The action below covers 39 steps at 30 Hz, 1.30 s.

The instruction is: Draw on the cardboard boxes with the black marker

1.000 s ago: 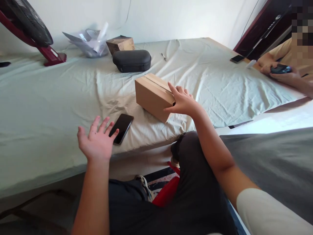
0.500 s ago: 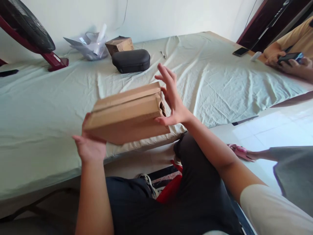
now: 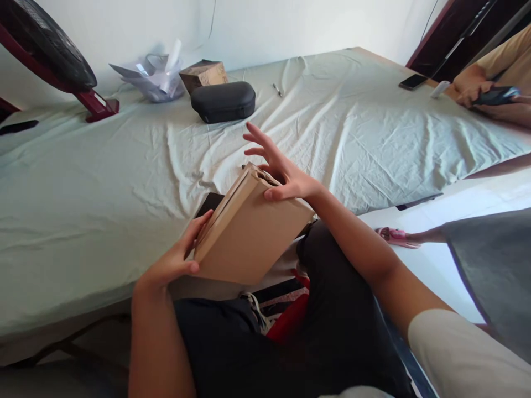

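You have a cardboard box point(image 3: 253, 235) tilted above the near edge of a cloth-covered tabletop point(image 3: 95, 193), facing a white wall point(image 3: 290, 30).
A fan point(image 3: 45, 47), cut off above, stands towards the far left; the box hides most of a dark flat thing point(image 3: 209, 203) near the front edge. Your left hand point(image 3: 172, 262) clamps the box's lower left side; your right hand point(image 3: 286, 178) has its thumb on the upper end, fingers spread, and I cannot tell whether its hidden fingers grip.

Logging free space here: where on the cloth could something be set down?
Bare cloth lies left, between the fan and the left hand, and right, between the pen and the far phone. Crowded: around the plastic bag, small box and black case, and by the held carton.
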### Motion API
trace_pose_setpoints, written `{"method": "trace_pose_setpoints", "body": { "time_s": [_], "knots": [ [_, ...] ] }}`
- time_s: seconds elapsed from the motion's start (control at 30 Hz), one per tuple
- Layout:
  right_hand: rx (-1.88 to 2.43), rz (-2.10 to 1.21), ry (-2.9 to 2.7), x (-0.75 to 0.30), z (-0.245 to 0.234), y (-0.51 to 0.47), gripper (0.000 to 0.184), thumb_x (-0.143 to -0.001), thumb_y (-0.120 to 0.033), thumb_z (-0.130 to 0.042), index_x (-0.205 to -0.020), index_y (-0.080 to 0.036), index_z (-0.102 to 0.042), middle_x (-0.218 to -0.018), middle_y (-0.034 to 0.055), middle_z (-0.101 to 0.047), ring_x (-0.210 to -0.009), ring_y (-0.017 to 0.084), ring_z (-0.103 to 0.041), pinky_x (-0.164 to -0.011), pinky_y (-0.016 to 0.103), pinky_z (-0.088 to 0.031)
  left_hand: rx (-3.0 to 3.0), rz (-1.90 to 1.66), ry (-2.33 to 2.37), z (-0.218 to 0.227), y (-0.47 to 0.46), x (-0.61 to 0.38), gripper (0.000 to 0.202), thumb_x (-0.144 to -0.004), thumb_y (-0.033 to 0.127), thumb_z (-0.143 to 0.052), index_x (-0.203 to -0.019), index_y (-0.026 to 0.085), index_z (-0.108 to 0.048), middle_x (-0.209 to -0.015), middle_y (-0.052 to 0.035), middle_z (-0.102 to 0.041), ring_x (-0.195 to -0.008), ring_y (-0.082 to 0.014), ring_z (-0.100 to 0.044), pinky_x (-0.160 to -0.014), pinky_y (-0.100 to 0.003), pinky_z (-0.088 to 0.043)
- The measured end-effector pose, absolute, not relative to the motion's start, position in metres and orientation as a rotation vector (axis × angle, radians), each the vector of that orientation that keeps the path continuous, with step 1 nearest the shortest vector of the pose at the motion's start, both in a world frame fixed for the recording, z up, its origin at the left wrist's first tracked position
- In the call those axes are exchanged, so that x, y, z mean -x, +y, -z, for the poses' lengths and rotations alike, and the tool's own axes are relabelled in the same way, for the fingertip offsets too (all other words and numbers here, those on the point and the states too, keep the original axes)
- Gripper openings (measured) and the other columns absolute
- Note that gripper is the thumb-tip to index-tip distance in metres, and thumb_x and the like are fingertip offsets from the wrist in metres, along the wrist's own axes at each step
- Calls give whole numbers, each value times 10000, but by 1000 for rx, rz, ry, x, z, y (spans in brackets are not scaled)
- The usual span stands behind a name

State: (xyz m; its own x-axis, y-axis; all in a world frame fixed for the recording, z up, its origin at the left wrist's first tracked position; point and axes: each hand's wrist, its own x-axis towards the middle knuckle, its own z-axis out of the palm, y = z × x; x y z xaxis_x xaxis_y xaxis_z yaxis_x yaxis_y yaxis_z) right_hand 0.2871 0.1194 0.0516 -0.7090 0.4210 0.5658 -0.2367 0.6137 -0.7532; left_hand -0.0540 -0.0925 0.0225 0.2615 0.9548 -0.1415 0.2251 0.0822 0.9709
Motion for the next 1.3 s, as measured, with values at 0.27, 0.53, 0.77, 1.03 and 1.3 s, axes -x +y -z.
{"method": "trace_pose_setpoints", "body": {
  "time_s": [0.27, 0.53, 0.77, 1.03, 1.3],
  "knots": [
    [284, -1314, -2008, -310, -59, 127, 1373, -838, -734, -920, -1929, -412, -150, -1897, 128, -401, -1742, 436, -379, -1396, 651, -340, -1399, -1056, 1204, -13, -86, 46, 1214, -706, 665, -1039, -1785, 349, -581, -1604, -172, -724, -1524, -496, -667, -1270, -620, -589],
    [240, -1648, -1821, -317, -43, 139, 1414, -771, -614, -1008, -1925, -403, -217, -1899, 115, -469, -1689, 397, -520, -1401, 576, -445, -1377, -1492, 1124, -2, -75, 44, 1198, -649, 611, -1085, -1731, 393, -617, -1720, -92, -653, -1624, -447, -586, -1285, -538, -603],
    [279, -1700, -1758, -305, -52, 126, 1561, -708, -480, -1066, -1936, -412, -106, -1986, 94, -313, -1764, 414, -433, -1440, 617, -400, -1521, -1281, 1171, 3, -75, 44, 1272, -737, 580, -1065, -1837, 461, -437, -1860, -111, -516, -1712, -468, -509, -1327, -613, -560],
    [273, -1682, -1606, -298, -54, 120, 1483, -761, -569, -996, -1932, -387, -104, -1936, 97, -396, -1783, 421, -380, -1433, 670, -388, -1709, -1300, 1222, 20, -65, 38, 1396, -741, 659, -1039, -1887, 487, -260, -1878, -119, -433, -1750, -482, -429, -1377, -659, -465],
    [346, -1750, -1593, -296, -48, 125, 1126, -867, -647, -910, -1842, -462, -377, -1884, 56, -511, -1602, 338, -611, -1298, 568, -577, -1398, -1706, 1284, 12, -49, 17, 1300, -663, 700, -1030, -1805, 449, -461, -1673, -87, -607, -1644, -414, -535, -1369, -554, -474]
  ]
}}
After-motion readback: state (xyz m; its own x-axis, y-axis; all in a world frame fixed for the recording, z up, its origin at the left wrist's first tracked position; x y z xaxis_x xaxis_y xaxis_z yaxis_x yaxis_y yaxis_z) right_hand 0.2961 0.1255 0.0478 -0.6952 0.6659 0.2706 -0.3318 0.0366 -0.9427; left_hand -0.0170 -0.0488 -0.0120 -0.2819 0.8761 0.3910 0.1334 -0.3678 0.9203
